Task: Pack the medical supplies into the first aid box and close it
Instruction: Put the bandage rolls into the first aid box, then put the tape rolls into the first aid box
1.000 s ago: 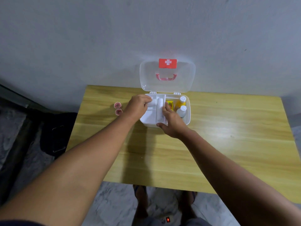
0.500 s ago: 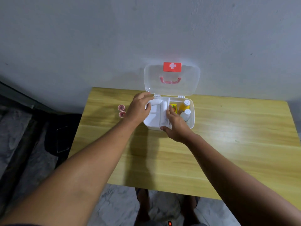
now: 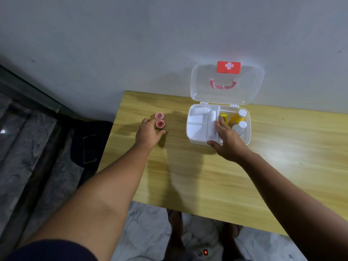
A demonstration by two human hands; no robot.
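Note:
The white first aid box [image 3: 192, 137] stands open on the wooden table [image 3: 207, 176], its clear lid [image 3: 226, 95] leaning back against the wall. Inside lie a white bandage roll [image 3: 199, 111], a longer white roll [image 3: 211, 119], a yellow packet [image 3: 224, 117], a yellow bottle [image 3: 236, 116] and a white bottle [image 3: 239, 127]. My right hand [image 3: 227, 142] grips the box's front wall, thumb outside and fingers inside. Two red tape rolls [image 3: 159, 116] sit left of the box. My left hand [image 3: 148, 133] curls around the nearer tape roll [image 3: 160, 124], which rests on the table.
The grey wall runs right behind the table and the lid. A dark bag with a phone on it [image 3: 88, 147] lies on the floor at the table's left edge. A power strip with a red light [image 3: 205, 252] sits on the floor by my feet.
My left hand has left the box's back-left compartment, where the bandage roll now lies, and moved left to the red tape rolls. My right hand stays on the box.

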